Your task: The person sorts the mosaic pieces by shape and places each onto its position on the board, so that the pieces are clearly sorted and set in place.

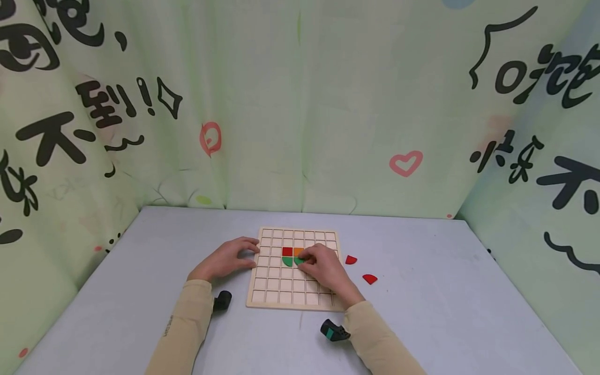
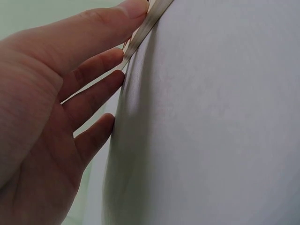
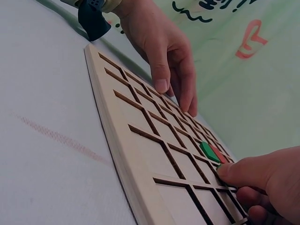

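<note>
A wooden grid board lies on the table. My left hand rests thumb and fingertips against its left edge, the fingers fairly straight. Near the board's middle sit a red square piece, an orange piece partly covered by fingers, and a green rounded piece below the red. Thumb and fingers of my right hand pinch a second green piece at the cell right of the first green one; the hand hides much of it. In the right wrist view, the thumb presses at this piece.
Two red rounded-edge pieces, one nearer the board and one farther right, lie on the white table. Dark wrist devices hang at both sleeves. A printed curtain stands behind and at both sides.
</note>
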Available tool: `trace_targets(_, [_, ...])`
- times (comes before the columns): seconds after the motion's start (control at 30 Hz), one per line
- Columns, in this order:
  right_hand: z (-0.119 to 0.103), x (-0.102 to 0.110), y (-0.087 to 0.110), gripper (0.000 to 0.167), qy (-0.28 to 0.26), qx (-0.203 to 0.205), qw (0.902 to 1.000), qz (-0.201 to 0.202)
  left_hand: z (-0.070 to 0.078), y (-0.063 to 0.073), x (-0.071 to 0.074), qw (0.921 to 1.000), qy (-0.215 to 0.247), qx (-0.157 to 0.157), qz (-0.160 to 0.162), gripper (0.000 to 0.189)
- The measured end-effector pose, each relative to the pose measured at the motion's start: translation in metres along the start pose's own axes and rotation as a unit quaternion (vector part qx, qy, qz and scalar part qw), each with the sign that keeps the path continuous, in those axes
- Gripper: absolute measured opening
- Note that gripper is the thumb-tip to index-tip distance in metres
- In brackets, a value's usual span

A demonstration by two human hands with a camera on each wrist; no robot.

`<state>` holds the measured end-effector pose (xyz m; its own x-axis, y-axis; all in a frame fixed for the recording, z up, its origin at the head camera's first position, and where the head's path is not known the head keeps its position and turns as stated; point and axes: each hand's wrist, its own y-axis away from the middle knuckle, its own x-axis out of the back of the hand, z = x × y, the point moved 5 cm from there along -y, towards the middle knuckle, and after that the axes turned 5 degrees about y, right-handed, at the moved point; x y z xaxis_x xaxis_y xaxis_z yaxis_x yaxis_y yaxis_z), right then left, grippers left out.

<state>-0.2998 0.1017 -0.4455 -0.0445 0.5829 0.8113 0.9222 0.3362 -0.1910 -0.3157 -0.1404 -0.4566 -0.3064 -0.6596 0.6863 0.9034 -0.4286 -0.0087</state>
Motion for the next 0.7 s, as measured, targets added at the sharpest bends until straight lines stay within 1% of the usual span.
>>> trace_targets(0.4, [0.0041,-0.0025,-0.0023,0.013,0.001,-0.016,0.9999,-0.001,0.0029,0.0006,0.0018,1.0000,0.003,-0.001,0.002,0.031])
trace_targets(0.7, [0.0029,-0.0014,-0.0010,0.013,-0.008,-0.016,0.9998,0.006,0.0014,0.0004,0.0011,1.0000,0.005,0.003,0.001,0.032])
